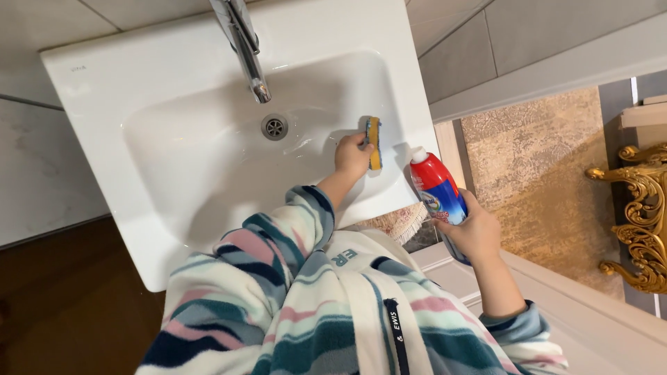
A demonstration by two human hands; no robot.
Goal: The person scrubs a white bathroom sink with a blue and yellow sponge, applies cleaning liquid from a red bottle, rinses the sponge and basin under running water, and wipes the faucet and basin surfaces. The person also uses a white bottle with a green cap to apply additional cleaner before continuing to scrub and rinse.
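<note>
While the left hand (353,157) pinched a yellow sponge (374,142) against the white sink's (104,104) inner wall, right of the drain (274,127), mid-scrub, the right hand (474,232) gripped a red-and-blue cleaner bottle (438,191) beyond the sink's rim, likely needing squirting next.

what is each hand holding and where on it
The left hand grips a yellow sponge by its edge, pressed against the sink basin wall. The right hand wraps around the lower body of a red and blue bottle.

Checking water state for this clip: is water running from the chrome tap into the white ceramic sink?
No, the chrome tap shows no stream, and the white ceramic sink looks dry around its drain.
</note>
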